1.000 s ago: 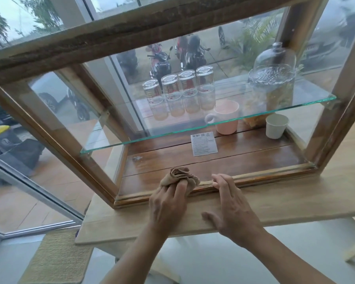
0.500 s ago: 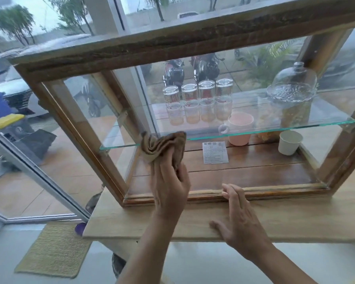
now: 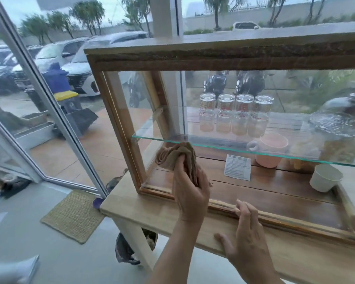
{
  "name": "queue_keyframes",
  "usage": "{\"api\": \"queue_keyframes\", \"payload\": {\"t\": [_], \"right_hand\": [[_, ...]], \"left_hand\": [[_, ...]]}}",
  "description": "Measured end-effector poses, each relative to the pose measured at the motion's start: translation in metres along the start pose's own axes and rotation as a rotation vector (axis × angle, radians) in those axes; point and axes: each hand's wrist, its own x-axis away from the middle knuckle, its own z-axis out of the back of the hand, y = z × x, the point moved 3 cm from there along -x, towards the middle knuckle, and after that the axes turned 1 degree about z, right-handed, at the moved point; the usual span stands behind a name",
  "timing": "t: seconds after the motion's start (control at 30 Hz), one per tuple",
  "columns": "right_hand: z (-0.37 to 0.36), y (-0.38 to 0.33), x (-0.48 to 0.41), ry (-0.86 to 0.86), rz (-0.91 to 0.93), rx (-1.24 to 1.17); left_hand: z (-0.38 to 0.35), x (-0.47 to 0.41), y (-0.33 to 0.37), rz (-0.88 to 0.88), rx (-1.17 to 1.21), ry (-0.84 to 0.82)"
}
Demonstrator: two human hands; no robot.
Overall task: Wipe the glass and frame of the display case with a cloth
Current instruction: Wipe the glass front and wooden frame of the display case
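Note:
A wooden display case (image 3: 123,128) with glass sides stands on a light wooden table (image 3: 152,214). My left hand (image 3: 190,190) grips a bunched brown cloth (image 3: 174,155) and presses it against the front edge of the glass shelf (image 3: 244,150), near the case's left post. My right hand (image 3: 247,236) rests flat on the table, fingertips touching the case's lower front rail. Inside are several upturned glasses (image 3: 234,114), a pink mug (image 3: 271,150), a white cup (image 3: 324,177), a paper label (image 3: 237,167) and a glass-domed dish (image 3: 340,124).
The table's left edge is close to a glass door frame (image 3: 49,111). A woven mat (image 3: 74,215) lies on the floor below. A dark bag (image 3: 129,249) hangs under the table by its white leg. Cars and motorbikes stand outside the window.
My left hand lifted the cloth from the bottom front rail up to the glass shelf's edge. The view swung left and upward. My right hand stayed at the lower rail.

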Motion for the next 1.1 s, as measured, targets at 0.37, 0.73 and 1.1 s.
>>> {"api": "queue_keyframes", "payload": {"t": [0.37, 0.73, 1.1], "right_hand": [[-0.002, 0.007, -0.001, -0.027, 0.056, 0.062], [0.002, -0.002, -0.001, -0.006, 0.042, 0.03], [-0.001, -0.006, 0.0, 0.007, 0.029, 0.017]], "left_hand": [[0.005, 0.034, -0.041, 0.629, -0.233, 0.337], [0.02, 0.024, -0.051, 0.712, -0.274, 0.416], [0.023, 0.024, -0.044, 0.781, -0.186, 0.388]]}}
